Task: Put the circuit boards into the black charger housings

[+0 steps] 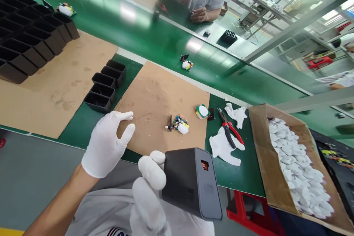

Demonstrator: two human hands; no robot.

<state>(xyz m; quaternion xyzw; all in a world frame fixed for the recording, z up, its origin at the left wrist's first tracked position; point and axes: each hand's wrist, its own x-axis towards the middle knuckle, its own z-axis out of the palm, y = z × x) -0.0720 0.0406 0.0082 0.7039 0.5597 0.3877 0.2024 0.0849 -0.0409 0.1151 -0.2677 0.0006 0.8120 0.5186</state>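
the near left part of the flat brown cardboard sheet lies bare before the left hand; passing is free there. four black plastic shells stand on its left. on the right a small circuit board, red-handled pliers on white gloves and an open cardboard box block the green desk.

Both my hands are in white gloves. The glove on my left hand is thin, smooth cloth that creases at the knuckles and ends in a plain cuff at the wrist; above the cuff my forearm is bare. The glove on my right hand is the same white, a little greyed and rumpled along the fingers. I wear a pale grey shirt, with a bit of dark and red striping at the lower edge of the view.
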